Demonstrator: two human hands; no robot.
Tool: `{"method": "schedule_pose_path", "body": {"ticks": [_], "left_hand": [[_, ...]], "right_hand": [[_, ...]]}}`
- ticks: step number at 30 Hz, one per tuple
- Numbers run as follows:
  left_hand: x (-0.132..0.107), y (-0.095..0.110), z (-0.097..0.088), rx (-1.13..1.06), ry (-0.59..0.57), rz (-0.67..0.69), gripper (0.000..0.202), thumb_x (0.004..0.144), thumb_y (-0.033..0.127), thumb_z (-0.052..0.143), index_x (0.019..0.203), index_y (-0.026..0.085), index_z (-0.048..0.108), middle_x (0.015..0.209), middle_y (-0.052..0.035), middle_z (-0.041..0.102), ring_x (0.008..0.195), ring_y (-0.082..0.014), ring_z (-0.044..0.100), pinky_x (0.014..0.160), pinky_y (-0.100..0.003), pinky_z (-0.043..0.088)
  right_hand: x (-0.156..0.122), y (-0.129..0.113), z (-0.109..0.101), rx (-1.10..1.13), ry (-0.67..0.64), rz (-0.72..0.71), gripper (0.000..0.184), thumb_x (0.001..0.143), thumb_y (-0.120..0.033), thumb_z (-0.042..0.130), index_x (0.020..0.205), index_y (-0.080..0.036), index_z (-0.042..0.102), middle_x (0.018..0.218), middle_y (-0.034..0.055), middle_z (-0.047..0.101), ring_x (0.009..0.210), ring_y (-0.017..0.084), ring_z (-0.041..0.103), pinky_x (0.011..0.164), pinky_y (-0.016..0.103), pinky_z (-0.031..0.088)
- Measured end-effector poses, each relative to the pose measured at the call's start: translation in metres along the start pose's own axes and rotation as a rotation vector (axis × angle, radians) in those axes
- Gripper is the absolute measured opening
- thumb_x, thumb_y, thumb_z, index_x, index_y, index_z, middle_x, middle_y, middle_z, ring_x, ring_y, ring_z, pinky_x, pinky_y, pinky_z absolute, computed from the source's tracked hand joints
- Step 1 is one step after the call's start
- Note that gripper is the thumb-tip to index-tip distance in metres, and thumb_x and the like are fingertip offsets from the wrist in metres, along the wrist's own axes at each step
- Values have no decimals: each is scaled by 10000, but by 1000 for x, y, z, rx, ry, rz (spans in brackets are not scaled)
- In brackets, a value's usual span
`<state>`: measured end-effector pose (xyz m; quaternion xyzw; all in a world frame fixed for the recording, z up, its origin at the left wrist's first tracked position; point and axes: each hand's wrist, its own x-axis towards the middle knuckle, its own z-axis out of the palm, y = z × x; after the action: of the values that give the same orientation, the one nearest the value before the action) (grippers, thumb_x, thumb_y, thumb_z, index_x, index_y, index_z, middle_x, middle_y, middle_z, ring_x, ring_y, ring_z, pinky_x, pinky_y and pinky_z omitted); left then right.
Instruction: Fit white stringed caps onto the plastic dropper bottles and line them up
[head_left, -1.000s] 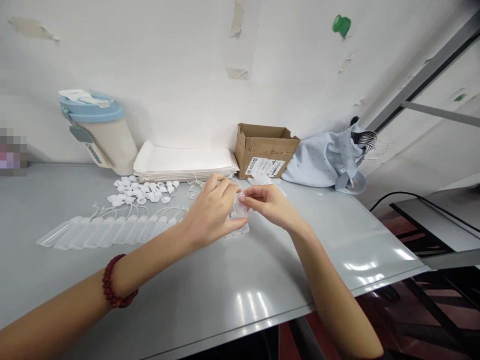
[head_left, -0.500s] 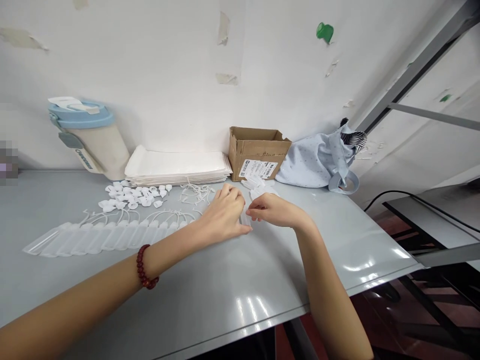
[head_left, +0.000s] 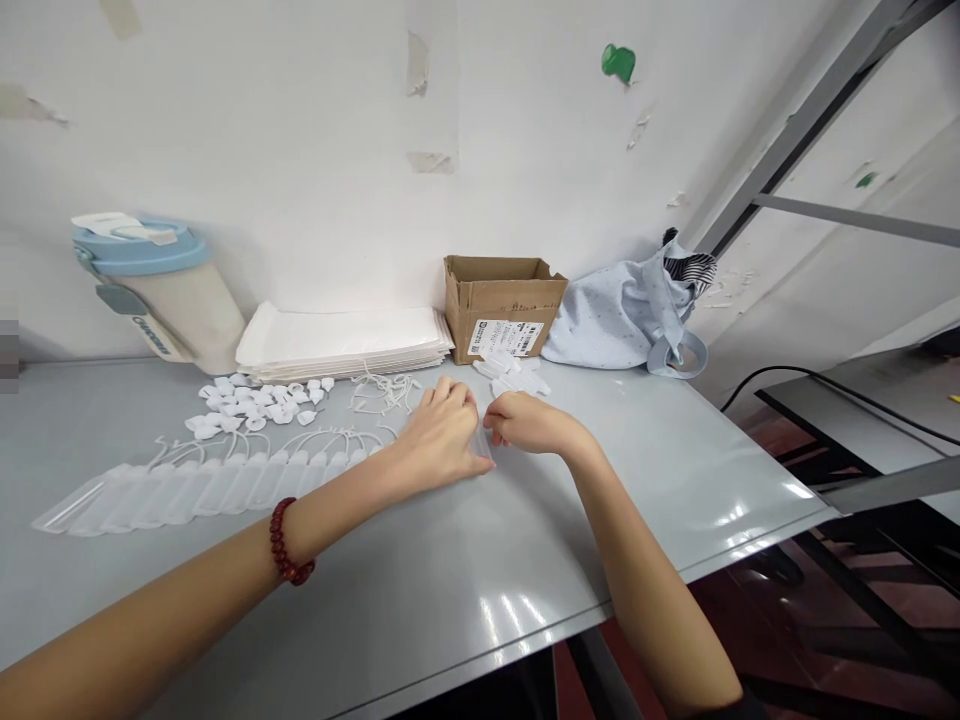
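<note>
My left hand (head_left: pixel 442 437), with a red bead bracelet at the wrist, is closed on a clear plastic sleeve (head_left: pixel 482 446) on the table. Just right of it, my right hand (head_left: pixel 527 422) has its fingers curled in a pinch at the sleeve's upper edge; what they grip is hidden. To the left lies an overlapping row of translucent sleeves (head_left: pixel 217 487) with white cords looping from their tops. Behind the row is a heap of small white caps (head_left: pixel 251 402). Loose white cords (head_left: pixel 382 390) sit between the caps and my left hand. Several clear sleeves (head_left: pixel 514 377) lie beyond my right hand.
Along the wall stand a blue-lidded tumbler (head_left: pixel 176 300), a stack of white envelopes (head_left: pixel 345 343), an open cardboard box (head_left: pixel 502 310) and a light blue cloth bag (head_left: pixel 611 315). The grey table's front edge (head_left: pixel 540 640) runs below my arms. A metal frame (head_left: pixel 810 120) rises at right.
The whole view has shifted slightly, so things appear a little further left. Both hands keep nearly the same pose around the clear sleeve.
</note>
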<state>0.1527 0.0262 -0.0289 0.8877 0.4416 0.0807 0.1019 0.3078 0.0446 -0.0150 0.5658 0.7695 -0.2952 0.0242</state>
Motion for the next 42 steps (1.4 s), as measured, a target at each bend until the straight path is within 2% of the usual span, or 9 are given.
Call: {"method": "schedule_pose_path", "body": {"ticks": [6, 13, 18, 27, 33, 37, 42], "left_hand": [[0, 0, 0, 5, -37, -12, 378, 748, 437, 663, 939, 111, 645, 1061, -126, 546, 1063, -304, 418, 884, -387, 395], [-1, -1, 3, 3, -35, -7, 472, 734, 488, 662, 988, 90, 631, 1044, -140, 549, 1039, -315, 428, 863, -407, 404], [-4, -2, 5, 11, -28, 22, 481, 749, 531, 651, 993, 116, 634, 1052, -139, 553, 1041, -321, 441, 860, -415, 406], [-13, -8, 2, 24, 0, 34, 496, 758, 556, 637, 962, 103, 633, 1104, -160, 550, 1079, -330, 426, 886, -432, 397], [-21, -17, -4, 26, 32, 2, 509, 766, 571, 615, 946, 95, 634, 1101, -164, 558, 1071, -331, 426, 892, -444, 399], [-27, -26, -8, 38, 69, -52, 477, 771, 574, 595, 903, 118, 638, 1125, -162, 568, 1094, -342, 432, 893, -451, 402], [-35, -47, -17, 37, 161, -115, 510, 780, 581, 527, 965, 123, 653, 1176, -160, 588, 1142, -345, 441, 941, -460, 397]], "right_hand": [[0, -3, 0, -25, -19, -1, 196, 697, -37, 447, 705, -145, 610, 799, 78, 692, 759, 173, 626, 622, 231, 406], [0, -4, 0, -25, -19, -16, 176, 698, -34, 452, 631, -163, 551, 775, 75, 683, 748, 172, 619, 600, 229, 399], [0, -3, 1, -13, -21, -14, 197, 716, -44, 454, 575, -173, 502, 735, 68, 670, 691, 162, 599, 575, 234, 391], [-2, -5, 0, 28, -40, -24, 267, 777, -69, 432, 537, -169, 494, 713, 73, 671, 662, 153, 592, 588, 239, 400], [-2, -4, -2, 47, -41, -24, 287, 805, -101, 446, 536, -162, 524, 687, 79, 672, 652, 161, 599, 602, 246, 413], [-3, -4, -3, 61, -36, -11, 306, 815, -110, 452, 518, -163, 499, 752, 95, 700, 676, 163, 614, 610, 246, 421], [-2, 1, -3, 70, 12, 6, 266, 843, -132, 456, 599, -153, 561, 832, 102, 718, 729, 171, 625, 613, 245, 421]]}}
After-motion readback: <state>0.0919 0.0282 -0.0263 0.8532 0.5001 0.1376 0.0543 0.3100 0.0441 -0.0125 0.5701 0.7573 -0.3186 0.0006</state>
